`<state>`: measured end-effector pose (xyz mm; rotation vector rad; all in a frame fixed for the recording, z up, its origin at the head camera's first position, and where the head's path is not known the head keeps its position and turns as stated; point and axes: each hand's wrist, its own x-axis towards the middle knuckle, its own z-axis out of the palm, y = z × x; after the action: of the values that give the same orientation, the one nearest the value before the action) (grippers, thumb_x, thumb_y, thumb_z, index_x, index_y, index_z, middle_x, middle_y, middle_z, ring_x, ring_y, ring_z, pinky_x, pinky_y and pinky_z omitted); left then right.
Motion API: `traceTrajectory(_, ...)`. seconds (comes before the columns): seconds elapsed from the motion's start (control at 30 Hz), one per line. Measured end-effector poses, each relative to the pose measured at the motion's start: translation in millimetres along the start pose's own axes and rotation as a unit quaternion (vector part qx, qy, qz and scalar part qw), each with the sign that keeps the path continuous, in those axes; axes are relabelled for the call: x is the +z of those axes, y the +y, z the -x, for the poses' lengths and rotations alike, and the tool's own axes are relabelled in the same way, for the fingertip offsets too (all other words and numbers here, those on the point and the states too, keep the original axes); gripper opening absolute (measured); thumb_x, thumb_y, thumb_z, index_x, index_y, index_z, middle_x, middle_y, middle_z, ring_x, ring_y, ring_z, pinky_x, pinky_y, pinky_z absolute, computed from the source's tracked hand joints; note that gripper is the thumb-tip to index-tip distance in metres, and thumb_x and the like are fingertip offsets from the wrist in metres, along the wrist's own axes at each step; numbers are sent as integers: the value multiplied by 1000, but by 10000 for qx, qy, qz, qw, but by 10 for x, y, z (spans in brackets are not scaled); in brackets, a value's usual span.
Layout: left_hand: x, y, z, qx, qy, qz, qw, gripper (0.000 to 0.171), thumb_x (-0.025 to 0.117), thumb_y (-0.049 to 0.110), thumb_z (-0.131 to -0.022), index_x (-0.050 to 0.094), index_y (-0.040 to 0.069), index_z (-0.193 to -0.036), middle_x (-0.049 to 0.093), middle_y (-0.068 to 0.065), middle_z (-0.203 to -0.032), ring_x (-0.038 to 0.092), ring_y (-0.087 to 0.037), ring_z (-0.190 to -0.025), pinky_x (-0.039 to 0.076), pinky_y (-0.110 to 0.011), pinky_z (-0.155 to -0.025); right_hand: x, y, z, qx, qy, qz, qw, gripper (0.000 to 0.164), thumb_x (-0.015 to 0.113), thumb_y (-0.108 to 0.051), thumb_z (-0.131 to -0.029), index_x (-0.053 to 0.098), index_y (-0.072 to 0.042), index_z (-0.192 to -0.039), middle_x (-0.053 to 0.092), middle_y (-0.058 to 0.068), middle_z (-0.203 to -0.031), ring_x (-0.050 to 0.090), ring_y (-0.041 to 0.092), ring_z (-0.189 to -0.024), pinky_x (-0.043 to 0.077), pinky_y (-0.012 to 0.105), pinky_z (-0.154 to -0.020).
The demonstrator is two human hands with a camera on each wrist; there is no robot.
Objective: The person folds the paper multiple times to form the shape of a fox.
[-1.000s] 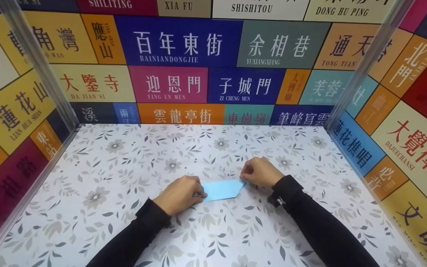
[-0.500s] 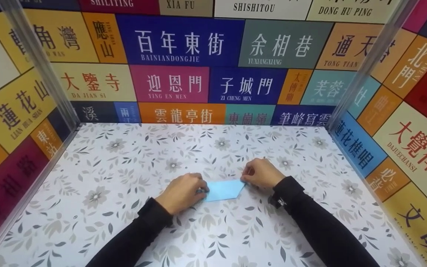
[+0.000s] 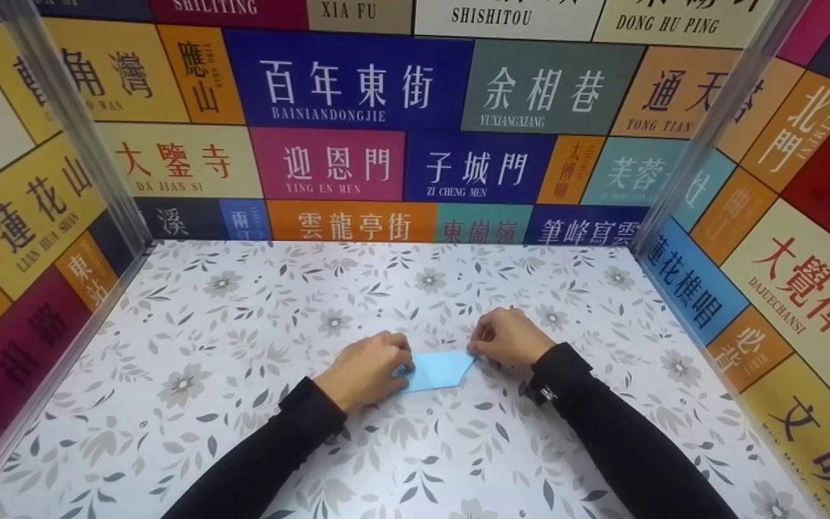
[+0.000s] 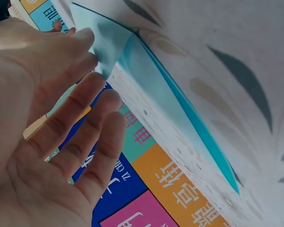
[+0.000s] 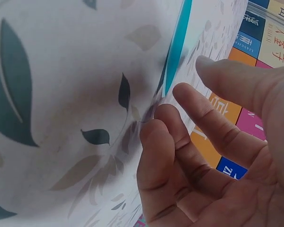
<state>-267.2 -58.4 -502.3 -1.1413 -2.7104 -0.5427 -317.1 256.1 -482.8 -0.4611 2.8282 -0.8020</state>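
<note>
Sign-printed walls (image 3: 346,83) at back and sides | desk (image 3: 501,447): white, leaf-and-flower print | left hand (image 3: 372,367), right hand (image 3: 509,335): apart, at opposite ends of the folded blue paper (image 3: 436,370); pinching or merely touching, cannot tell | paper: on desk, between hands

The flat, pointed strip of folded paper (image 3: 438,371) at my fingertips is pale sky blue, with deeper turquoise showing along its long edge. Beneath it, my flat tabletop (image 3: 415,447) is white, printed with grey-beige flowers and slate-grey leaves. My left cloth sleeve (image 3: 256,454) and right cloth sleeve (image 3: 624,425) are plain black. The far block-patterned wall (image 3: 350,86) mixes deep blue, grey, pink, orange, teal and cream rectangles. The left block-patterned wall (image 3: 26,223) shows yellow, orange and magenta-purple; the right block-patterned wall (image 3: 804,288), sky blue, orange, cream, red and yellow.
</note>
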Motion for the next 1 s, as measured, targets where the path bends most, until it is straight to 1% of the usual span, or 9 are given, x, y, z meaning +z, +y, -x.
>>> traceTrajectory(0.27, 46, -53, 25, -198, -275, 82, 9994, 17, 94, 24, -99, 91, 14, -113, 85, -7, -124, 78, -30, -110, 69, -48, -94, 46, -7, -2, -74, 4, 146, 9999, 11, 92, -21, -100, 85, -12, -99, 83, 4, -91, 68, 12, -74, 58, 32, -77)
traceTrajectory(0.5, 31, -64, -4, -282, -344, 179, 9988, 19, 94, 25, -99, 91, 14, -114, 85, -5, -122, 78, -30, -110, 69, -49, -96, 74, -27, -25, -154, 31, 206, 9997, 18, 93, -20, -98, 80, -10, -93, 78, 4, -87, 64, 13, -72, 53, 30, -72)
traceTrajectory(0.63, 28, -77, -10, -233, -368, 210, 9988, 19, 94, 25, -99, 91, 14, -114, 85, -6, -120, 79, -31, -109, 69, -49, -97, 83, -27, -34, -151, 40, 201, 9997, 20, 94, -20, -98, 78, -11, -90, 75, 2, -83, 61, 13, -72, 51, 31, -72)
traceTrajectory(0.77, 30, -93, 2, -139, -376, 212, 9990, 18, 94, 25, -99, 91, 13, -113, 85, -5, -119, 80, -30, -109, 69, -48, -98, 93, -18, -40, -113, 32, 192, 9997, 21, 93, -21, -99, 77, -12, -88, 73, -1, -81, 62, 12, -69, 51, 29, -69)
traceTrajectory(0.87, 28, -100, 8, -90, -362, 236, 9990, 18, 94, 25, -99, 91, 14, -112, 85, -5, -119, 80, -31, -109, 69, -48, -98, 100, -16, -48, -26, -6, 30, 10000, 21, 93, -20, -99, 75, -12, -89, 74, -1, -80, 63, 11, -65, 52, 26, -63)
traceTrajectory(1.0, 31, -112, 6, -97, -365, 243, 9990, 17, 94, 25, -99, 91, 15, -113, 85, -5, -120, 80, -30, -110, 69, -48, -99, 104, -31, -54, 24, -28, -195, 9998, 19, 92, -18, -98, 76, -11, -94, 75, 0, -82, 64, 11, -64, 52, 25, -60)
